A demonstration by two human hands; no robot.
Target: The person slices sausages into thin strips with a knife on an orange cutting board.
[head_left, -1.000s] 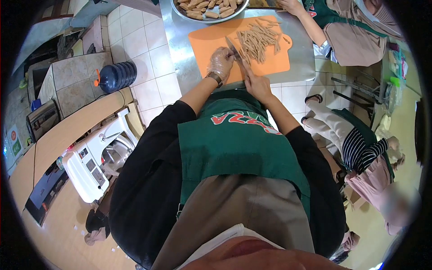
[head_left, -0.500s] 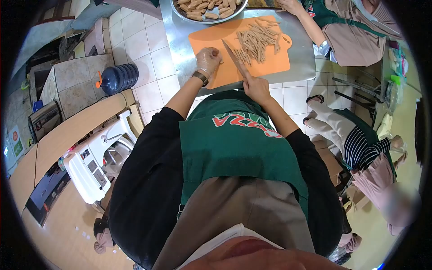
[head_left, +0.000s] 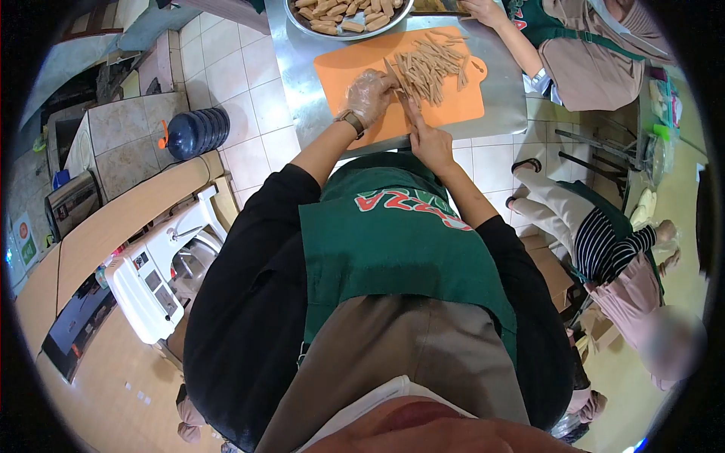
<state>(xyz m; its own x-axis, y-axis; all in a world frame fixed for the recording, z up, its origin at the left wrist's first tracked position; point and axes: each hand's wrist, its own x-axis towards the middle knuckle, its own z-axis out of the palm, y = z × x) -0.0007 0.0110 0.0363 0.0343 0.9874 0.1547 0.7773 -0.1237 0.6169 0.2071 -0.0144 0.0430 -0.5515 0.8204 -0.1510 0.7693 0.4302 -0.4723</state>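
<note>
Right grip (head_left: 432,147) wrapped round the knife (head_left: 411,112) — gloved left grip (head_left: 368,98), hold unclear, back beside the blade (head_left: 390,69).

You are wearing a clear plastic glove (head_left: 362,104), thin, crinkled and shiny, on your left hand (head_left: 369,95), while your right hand (head_left: 432,146) is holding a knife (head_left: 392,72) with a metal blade. You are working over a cutting board (head_left: 340,81) that is looking like smooth, matt plastic, and the counter (head_left: 297,98) beneath it is showing softly reflecting metal. The cut strips (head_left: 432,69) are looking matt; the bowl (head_left: 349,35) is gleaming like polished metal. You are wearing a matt cloth apron (head_left: 400,264) over dull fabric sleeves (head_left: 249,249). The water bottle (head_left: 195,134) is shining like see-through plastic, the mixer (head_left: 142,298) is showing a smooth, hard casing, and the floor tiles (head_left: 254,90) are glinting faintly
</note>
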